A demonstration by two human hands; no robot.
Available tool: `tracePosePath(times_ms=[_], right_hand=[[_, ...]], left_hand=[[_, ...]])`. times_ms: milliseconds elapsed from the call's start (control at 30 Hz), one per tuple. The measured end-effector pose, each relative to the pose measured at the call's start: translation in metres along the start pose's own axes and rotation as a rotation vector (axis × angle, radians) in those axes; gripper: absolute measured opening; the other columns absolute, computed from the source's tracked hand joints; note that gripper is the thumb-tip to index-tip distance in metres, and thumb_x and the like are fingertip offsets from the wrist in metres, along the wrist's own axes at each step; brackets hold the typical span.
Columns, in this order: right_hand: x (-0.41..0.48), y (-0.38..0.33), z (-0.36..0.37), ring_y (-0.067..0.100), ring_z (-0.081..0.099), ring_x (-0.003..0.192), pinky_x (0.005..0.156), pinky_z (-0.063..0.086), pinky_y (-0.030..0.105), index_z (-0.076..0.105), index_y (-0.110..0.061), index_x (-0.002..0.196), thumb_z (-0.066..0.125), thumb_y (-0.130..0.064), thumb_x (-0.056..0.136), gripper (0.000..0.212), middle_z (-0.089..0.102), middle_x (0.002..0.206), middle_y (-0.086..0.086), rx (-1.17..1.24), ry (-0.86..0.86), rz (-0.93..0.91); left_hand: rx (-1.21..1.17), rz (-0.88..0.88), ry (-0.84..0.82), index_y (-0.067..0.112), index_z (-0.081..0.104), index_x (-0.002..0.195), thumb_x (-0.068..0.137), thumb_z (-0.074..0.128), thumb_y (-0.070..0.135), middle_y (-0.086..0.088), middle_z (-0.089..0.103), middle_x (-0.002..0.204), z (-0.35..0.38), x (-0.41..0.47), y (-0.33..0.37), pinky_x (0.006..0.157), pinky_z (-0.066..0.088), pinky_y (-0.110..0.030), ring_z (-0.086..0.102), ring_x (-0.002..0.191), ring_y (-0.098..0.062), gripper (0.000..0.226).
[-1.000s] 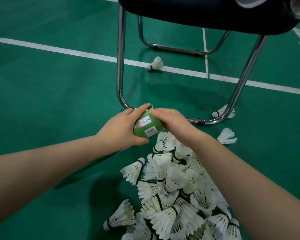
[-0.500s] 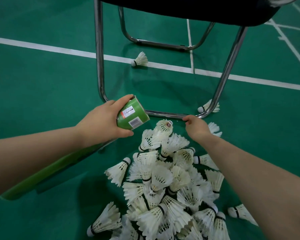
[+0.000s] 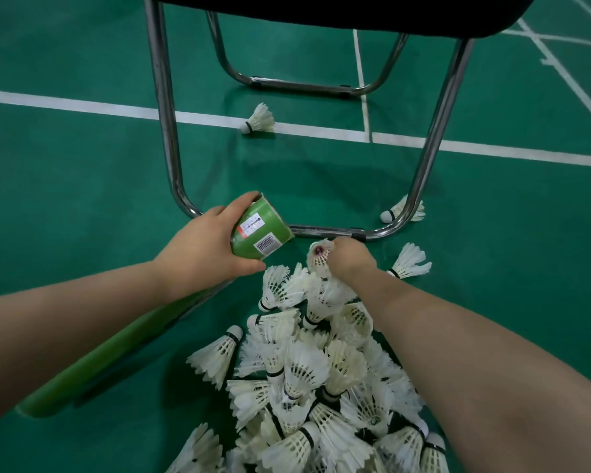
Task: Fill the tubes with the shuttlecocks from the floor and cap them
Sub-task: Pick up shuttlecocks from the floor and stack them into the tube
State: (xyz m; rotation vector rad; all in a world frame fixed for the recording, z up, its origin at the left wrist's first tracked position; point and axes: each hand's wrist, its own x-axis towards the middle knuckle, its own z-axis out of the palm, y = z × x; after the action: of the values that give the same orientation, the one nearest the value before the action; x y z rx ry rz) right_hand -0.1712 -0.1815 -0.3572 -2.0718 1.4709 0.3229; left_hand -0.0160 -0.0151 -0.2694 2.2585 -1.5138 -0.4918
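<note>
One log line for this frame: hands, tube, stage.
left hand: grips green tube at far end | right hand: pinches shuttlecock at far edge of pile | stage: pick, not yet loaded

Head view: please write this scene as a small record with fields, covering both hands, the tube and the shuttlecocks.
left hand: grips the tube near its far end
tube: tilted, far end raised toward the chair frame, near end low by the floor
right hand: pinches one shuttlecock at the pile's far edge
pile: many white shuttlecocks, on the floor
stray shuttlecocks: one on the white line, one against the chair frame, one right of the pile
cap: none visible
</note>
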Motion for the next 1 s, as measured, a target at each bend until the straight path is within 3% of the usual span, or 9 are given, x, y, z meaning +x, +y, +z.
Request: tracePosePath(times_ms=[133,233,400,533,633,733,800,900,1000], right_hand=[[0.007,0.016,-0.008,0.015,0.05,0.061,0.05,0.039,0.021,0.061,-0.012,0.098,0.04,-0.001,0.092,0.025,0.064,0.091,0.005,0.246,0.085,-0.074],[-0.001,0.02,-0.019,0.015,0.057,0.066,0.058,0.048,0.025,0.068,-0.018,0.092,0.044,0.009,0.089,0.036,0.068,0.088,0.003,0.751,0.037,-0.105],[-0.01,0.013,-0.033,0.012,0.058,0.069,0.06,0.048,0.021,0.068,-0.017,0.086,0.047,0.004,0.091,0.03,0.067,0.084,0.003,0.986,-0.126,-0.187],[-0.003,0.015,-0.031,0.011,0.057,0.075,0.066,0.05,0.022,0.062,-0.014,0.107,0.044,-0.002,0.094,0.025,0.063,0.089,0.001,0.735,-0.155,-0.155],[0.0,0.018,-0.022,0.02,0.055,0.077,0.071,0.051,0.034,0.053,-0.012,0.111,0.044,-0.008,0.096,0.018,0.057,0.085,0.004,0.48,-0.116,-0.086],[0.0,0.02,-0.014,0.021,0.055,0.074,0.055,0.04,0.028,0.048,-0.009,0.125,0.043,-0.017,0.097,0.029,0.06,0.086,0.008,0.413,-0.19,-0.031],[-0.003,0.02,-0.013,0.015,0.047,0.064,0.054,0.035,0.025,0.042,-0.017,0.127,0.04,-0.027,0.098,0.031,0.052,0.079,0.003,0.344,-0.186,-0.011],[-0.011,0.026,-0.014,0.017,0.051,0.07,0.062,0.04,0.029,0.04,-0.011,0.134,0.044,-0.031,0.096,0.043,0.055,0.087,0.003,0.282,-0.029,-0.022],[-0.039,0.036,-0.017,0.01,0.05,0.07,0.064,0.038,0.026,0.052,-0.013,0.114,0.051,-0.024,0.092,0.025,0.05,0.078,-0.01,0.199,0.147,-0.274]], left_hand=[[-0.02,-0.025,0.002,0.037,0.015,0.144,0.066,0.075,0.048,-0.001,0.053,0.113,0.004,-0.002,-0.004,0.08,0.047,-0.028,0.054,0.09,-0.017,0.099],[-0.019,-0.029,-0.012,0.038,0.014,0.144,0.066,0.075,0.048,-0.001,0.053,0.113,0.006,-0.002,-0.005,0.082,0.048,-0.03,0.055,0.09,-0.018,0.1],[0.0,-0.012,-0.017,0.038,0.014,0.144,0.067,0.076,0.046,0.0,0.052,0.115,0.007,-0.004,-0.003,0.085,0.047,-0.031,0.052,0.093,-0.016,0.099],[0.009,-0.016,-0.035,0.039,0.012,0.144,0.066,0.075,0.047,0.0,0.051,0.119,0.008,-0.009,-0.007,0.087,0.048,-0.034,0.054,0.097,-0.018,0.1],[0.009,-0.041,-0.034,0.039,0.013,0.144,0.065,0.075,0.048,-0.002,0.052,0.12,0.007,-0.011,-0.011,0.086,0.048,-0.033,0.054,0.097,-0.019,0.1],[0.008,-0.045,-0.028,0.038,0.014,0.144,0.066,0.076,0.046,-0.003,0.052,0.119,0.007,-0.012,-0.013,0.084,0.046,-0.03,0.053,0.095,-0.018,0.1],[0.002,-0.047,-0.026,0.038,0.015,0.144,0.066,0.077,0.045,-0.003,0.052,0.118,0.007,-0.011,-0.014,0.081,0.044,-0.028,0.052,0.093,-0.017,0.099],[0.0,-0.044,-0.031,0.037,0.016,0.144,0.066,0.077,0.044,-0.003,0.052,0.116,0.006,-0.013,-0.015,0.078,0.042,-0.027,0.051,0.091,-0.016,0.099],[-0.01,-0.036,-0.03,0.036,0.017,0.144,0.067,0.077,0.042,-0.003,0.052,0.115,0.004,-0.017,-0.015,0.079,0.04,-0.026,0.051,0.092,-0.016,0.098]])
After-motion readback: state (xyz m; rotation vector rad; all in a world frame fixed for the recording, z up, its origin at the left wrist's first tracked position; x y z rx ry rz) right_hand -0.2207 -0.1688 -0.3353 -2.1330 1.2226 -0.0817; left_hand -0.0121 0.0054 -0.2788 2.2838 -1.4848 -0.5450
